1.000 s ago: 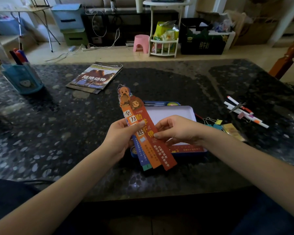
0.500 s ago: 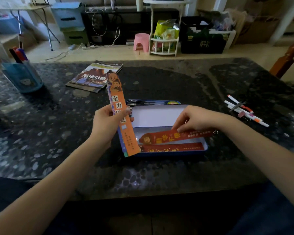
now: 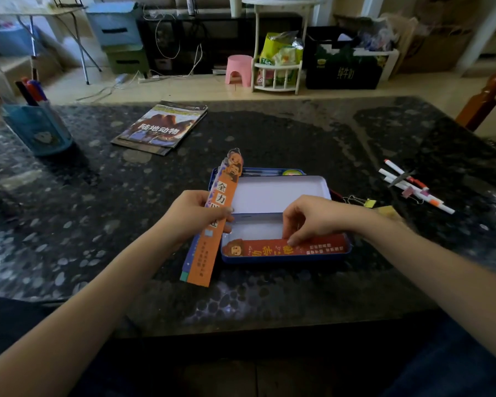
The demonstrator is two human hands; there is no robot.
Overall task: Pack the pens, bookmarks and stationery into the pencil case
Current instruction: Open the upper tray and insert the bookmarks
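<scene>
- Head view: the pencil case (image 3: pixel 284 257) lies open in the middle of the dark tabletop (image 3: pixel 298 133), with its white lid standing up at the far side.
- The right hand (image 3: pixel 312 217) reaches into the case, and its fingertips press on a red bookmark (image 3: pixel 269 249) that lies flat along the near wall of the case.
- The left hand (image 3: pixel 196 214) holds a stack of bookmarks (image 3: pixel 212 227) just beside the left end of the case. The stack is almost upright, the orange one is in front, and the thumb and fingers are curled round it.
- To the right of the case, the white pens (image 3: pixel 413 186) lie together on the tabletop, well apart from the hands. A binder clip (image 3: pixel 355 200) is near the right end of the lid.
- A blue pen holder (image 3: pixel 38 127) and a magazine (image 3: pixel 162 127) are at the far left.
- I judge that the step in hand is the packing of the bookmarks, one after another.
- The next move probably calls for the right hand to let go of the red bookmark and take the next one from the stack. It must lie flat on the first, so that room stays for the pens.
</scene>
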